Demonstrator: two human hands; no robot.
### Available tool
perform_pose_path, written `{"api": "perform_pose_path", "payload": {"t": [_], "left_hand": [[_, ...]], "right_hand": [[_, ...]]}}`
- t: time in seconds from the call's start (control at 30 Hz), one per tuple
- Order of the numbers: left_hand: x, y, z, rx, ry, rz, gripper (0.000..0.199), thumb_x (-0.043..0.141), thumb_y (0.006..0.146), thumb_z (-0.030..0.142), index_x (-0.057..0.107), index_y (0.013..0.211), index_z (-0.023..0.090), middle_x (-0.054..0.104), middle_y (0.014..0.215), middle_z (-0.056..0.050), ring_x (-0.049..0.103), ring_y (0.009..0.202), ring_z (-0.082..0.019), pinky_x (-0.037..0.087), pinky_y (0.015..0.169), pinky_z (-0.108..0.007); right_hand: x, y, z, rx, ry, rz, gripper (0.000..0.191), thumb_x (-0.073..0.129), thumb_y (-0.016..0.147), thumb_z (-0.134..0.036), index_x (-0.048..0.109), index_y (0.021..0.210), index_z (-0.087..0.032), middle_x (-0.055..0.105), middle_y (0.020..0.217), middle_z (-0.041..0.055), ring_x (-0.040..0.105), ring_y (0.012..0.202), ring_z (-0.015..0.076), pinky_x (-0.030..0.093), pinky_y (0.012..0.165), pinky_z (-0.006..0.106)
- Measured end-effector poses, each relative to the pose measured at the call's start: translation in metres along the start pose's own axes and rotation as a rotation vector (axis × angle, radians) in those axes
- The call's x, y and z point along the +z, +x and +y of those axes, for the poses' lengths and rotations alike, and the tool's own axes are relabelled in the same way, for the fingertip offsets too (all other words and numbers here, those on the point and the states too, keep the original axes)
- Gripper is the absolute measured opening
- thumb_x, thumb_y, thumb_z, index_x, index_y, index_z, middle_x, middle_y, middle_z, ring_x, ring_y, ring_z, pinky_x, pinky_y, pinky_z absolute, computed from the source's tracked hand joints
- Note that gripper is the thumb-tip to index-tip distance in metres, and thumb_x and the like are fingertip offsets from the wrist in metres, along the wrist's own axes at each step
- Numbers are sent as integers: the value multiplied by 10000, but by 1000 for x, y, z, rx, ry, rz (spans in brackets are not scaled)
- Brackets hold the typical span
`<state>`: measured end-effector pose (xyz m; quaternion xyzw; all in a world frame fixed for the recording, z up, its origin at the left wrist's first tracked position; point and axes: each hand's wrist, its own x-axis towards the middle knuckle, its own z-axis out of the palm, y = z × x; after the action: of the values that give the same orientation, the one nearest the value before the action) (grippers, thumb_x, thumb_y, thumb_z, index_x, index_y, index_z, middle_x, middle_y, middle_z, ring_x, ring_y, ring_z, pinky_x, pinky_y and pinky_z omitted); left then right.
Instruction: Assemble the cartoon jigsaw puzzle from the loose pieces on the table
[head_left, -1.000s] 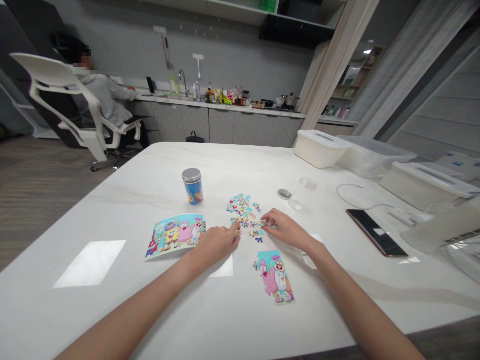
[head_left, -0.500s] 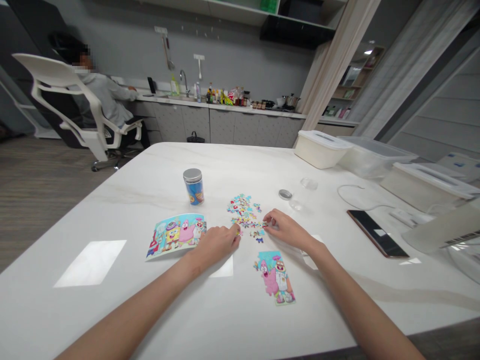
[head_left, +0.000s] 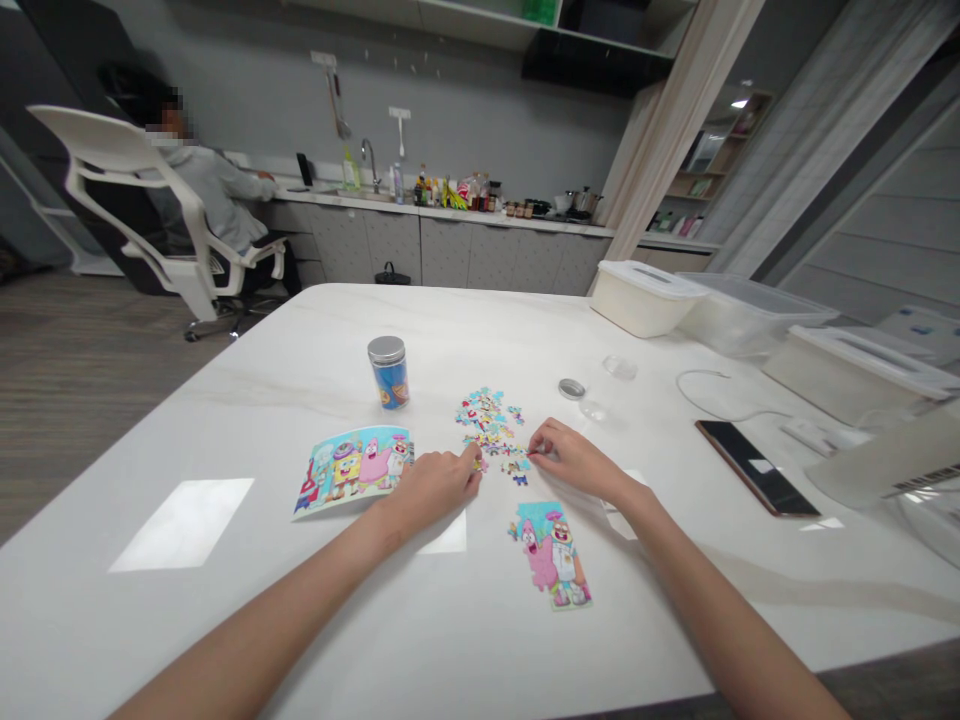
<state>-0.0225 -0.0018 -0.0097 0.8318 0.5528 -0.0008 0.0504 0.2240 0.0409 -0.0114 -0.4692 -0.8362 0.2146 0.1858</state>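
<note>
Loose puzzle pieces (head_left: 487,415) lie in a pile at the middle of the white table (head_left: 300,640). At the pile's left edge rests my left hand (head_left: 442,482), its fingers curled and pressed together; what they hold is hidden. My right hand (head_left: 559,455) is at the pile's right edge, thumb and fingertips pinched at a piece too small to make out. Below the hands lies a partly joined puzzle section (head_left: 553,555) with a pink figure and a white-clothed one. A curved picture sheet (head_left: 360,465) is beside my left wrist.
A blue tin with a silver lid (head_left: 388,372) stands behind the sheet. Right of the pile are a round metal lid (head_left: 571,389), a phone (head_left: 754,467), a cable and plastic boxes (head_left: 646,298). A person (head_left: 217,190) sits at the back left.
The fingers of my right hand have closed in slightly, and the piece that showed at their tips is now mostly hidden. My left hand is nearly still.
</note>
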Motion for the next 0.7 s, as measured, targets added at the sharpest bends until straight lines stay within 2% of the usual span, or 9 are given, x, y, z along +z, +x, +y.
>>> {"api": "perform_pose_path", "payload": {"t": [0.23,0.47,0.63,0.7], "left_hand": [[-2,-1,1,-15,5,2,355,352,964,315,488,1280,227,708,776,-97,702,752,-296,505,617,-345],[1,0,0,-4,-11,-28,315,354,966,310,581,1180,263,724,839,-105,706,794,-297,511,632,-351],[2,0,1,-5,3,-5,335,343,976,328,595,1184,256,726,821,-110,710,770,-302,516,620,-362],[2,0,0,5,6,-3,338,342,978,330,602,1183,264,729,833,-110,709,775,-303,514,626,-364]], "right_hand": [[1,-1,0,-36,-42,6,122,556,857,-183,597,971,-197,580,957,54,580,855,190,473,806,347],[0,-2,-2,-39,-37,-22,63,542,853,-158,558,899,-198,565,936,48,577,845,185,476,791,337],[-1,-3,-3,-48,-48,-30,161,533,851,-153,549,1006,-192,568,982,56,570,874,190,467,826,350],[-1,-3,-4,-51,-43,-44,144,524,860,-162,563,994,-193,563,1001,61,573,885,188,465,841,350]]}}
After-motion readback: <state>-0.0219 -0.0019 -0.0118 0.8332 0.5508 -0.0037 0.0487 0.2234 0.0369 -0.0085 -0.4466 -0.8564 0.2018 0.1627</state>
